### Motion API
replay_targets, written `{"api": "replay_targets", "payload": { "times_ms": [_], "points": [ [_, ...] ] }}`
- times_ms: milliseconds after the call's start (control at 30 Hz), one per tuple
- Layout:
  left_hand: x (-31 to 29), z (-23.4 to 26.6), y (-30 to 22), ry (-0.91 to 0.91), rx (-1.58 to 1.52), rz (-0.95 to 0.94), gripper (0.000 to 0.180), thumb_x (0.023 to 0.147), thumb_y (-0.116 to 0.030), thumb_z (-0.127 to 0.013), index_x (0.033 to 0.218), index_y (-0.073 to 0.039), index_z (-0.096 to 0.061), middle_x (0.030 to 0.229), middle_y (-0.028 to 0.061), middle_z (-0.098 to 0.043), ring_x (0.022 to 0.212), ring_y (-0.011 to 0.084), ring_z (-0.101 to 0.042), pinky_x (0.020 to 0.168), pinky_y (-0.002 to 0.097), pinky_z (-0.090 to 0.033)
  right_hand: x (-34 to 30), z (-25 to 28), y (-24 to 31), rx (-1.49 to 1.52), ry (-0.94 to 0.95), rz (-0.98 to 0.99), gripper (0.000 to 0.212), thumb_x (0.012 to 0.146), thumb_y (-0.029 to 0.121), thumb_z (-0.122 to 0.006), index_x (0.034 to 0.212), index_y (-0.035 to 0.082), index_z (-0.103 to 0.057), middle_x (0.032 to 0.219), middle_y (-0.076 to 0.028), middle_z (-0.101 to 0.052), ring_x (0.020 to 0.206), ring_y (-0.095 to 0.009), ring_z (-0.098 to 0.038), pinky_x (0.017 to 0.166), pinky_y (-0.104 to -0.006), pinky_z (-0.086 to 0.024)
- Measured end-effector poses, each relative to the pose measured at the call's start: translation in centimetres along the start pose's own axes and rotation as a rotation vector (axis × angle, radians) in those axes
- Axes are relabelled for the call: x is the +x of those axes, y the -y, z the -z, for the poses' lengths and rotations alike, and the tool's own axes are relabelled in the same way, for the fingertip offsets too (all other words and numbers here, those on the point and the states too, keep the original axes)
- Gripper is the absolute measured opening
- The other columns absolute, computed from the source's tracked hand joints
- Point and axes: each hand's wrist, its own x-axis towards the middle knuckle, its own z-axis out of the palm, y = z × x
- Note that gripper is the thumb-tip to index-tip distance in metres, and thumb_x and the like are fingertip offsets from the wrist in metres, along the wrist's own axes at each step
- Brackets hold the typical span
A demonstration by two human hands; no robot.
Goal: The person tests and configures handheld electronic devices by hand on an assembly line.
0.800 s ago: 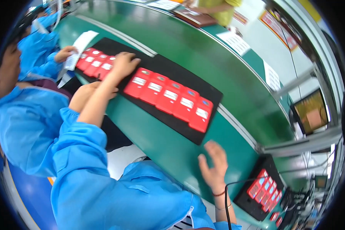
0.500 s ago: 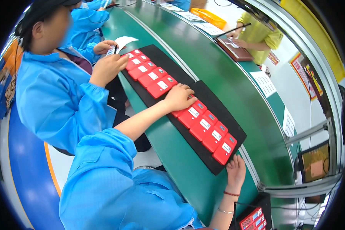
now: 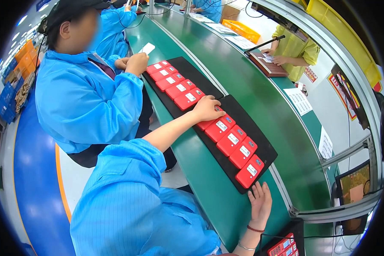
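Observation:
A row of flat red box-shaped devices with white labels lies on a black mat. My left hand is curled over the far end of this row, gripping the endmost red device, which it partly covers. Beside the near end, my right hand has its palm turned up and its fingers stretched apart, holding nothing. Its fingertips are close to the nearest red device; whether they touch it I cannot tell.
A second mat bears more red devices. To the left, a co-worker in blue holds a white paper slip. More red units lie at the lower right. A metal frame borders the green bench.
The view has shifted slightly. My right hand's fingers have spread and straightened, while my left hand stays on the row's far end. The co-worker's hands have come together around the slip.

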Motion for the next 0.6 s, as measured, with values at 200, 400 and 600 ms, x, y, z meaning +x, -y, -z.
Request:
{"api": "replay_targets", "payload": {
  "times_ms": [200,400,600],
  "points": [
    [-0.2,0.7,-2.3,0.221,-0.111,-0.012,0.05,0.075,-0.047,-0.074,0.105,-0.007,-0.074,0.127,0.0187,-0.06,0.118,0.031,-0.058,0.102,0.0384,-0.045,-1.6,-0.5,-0.8,0.014,0.162,-0.138,0.016,0.097,0.023,-0.059,0.102,0.007,-0.058,0.077,0.001,-0.055,0.047,-0.006,-0.033,0.042,-0.0208,-0.027],
    [-2.2,2.5,-5.6,0.391,-0.215,0.029,0.053,0.076,-0.046,-0.074,0.112,-0.007,-0.071,0.132,0.0169,-0.057,0.12,0.0289,-0.057,0.103,0.0367,-0.044,-5.9,-0.1,-3.3,-0.107,-0.081,-0.048,0.011,0.095,0.018,-0.058,0.089,0.011,-0.054,0.058,0.006,-0.039,0.044,-0.004,-0.033,0.04,-0.0215,-0.026],
    [-9.8,2.0,-10.1,0.709,-0.479,-0.193,0.072,0.076,-0.044,-0.08,0.135,-0.011,-0.055,0.151,0.0266,-0.031,0.14,0.0369,-0.035,0.111,0.0406,-0.036,-9.4,10.8,-0.4,-0.259,-0.475,0.171,0.019,0.095,0.02,-0.049,0.087,0.009,-0.061,0.073,0.002,-0.061,0.061,-0.009,-0.056,0.053,-0.0245,-0.043]
  ]
}}
